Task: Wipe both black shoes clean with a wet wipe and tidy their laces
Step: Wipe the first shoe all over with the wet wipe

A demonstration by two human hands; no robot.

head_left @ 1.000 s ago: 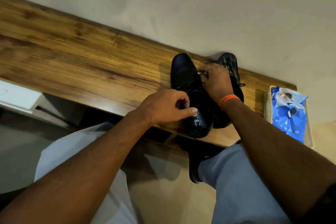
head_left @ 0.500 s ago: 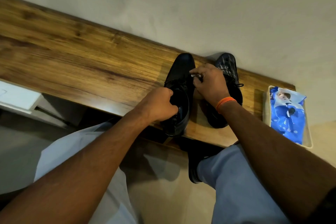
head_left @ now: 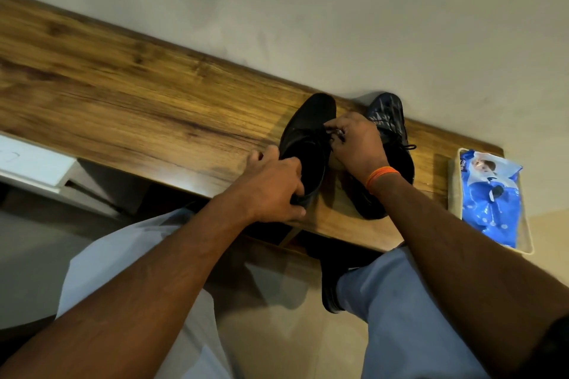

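A long wooden worktop (head_left: 129, 108) with a strong brown grain runs slantwise from the far left to the near right, its far edge set against a plain pale wall (head_left: 338, 9). Two black shoes stand side by side on the worktop's right part, toes toward the wall. The left hand (head_left: 274, 188) grips the heel end of the left shoe (head_left: 311, 126), fingers curled over its rim and into the opening. The right hand (head_left: 357, 141) sits above the gap between the pair, its fingertips pinching the left shoe's laces (head_left: 331, 134); an orange band (head_left: 381, 177) circles that wrist. The right shoe (head_left: 392, 120) lies partly hidden under this hand and forearm. Well to the right, at the worktop's end, a blue pack of wipes (head_left: 489, 194) lies in a pale tray (head_left: 528, 234). At the left, below the worktop's near edge, a white panel (head_left: 34, 163) juts out. Pale floor (head_left: 277, 341) shows between the person's light-trousered legs.
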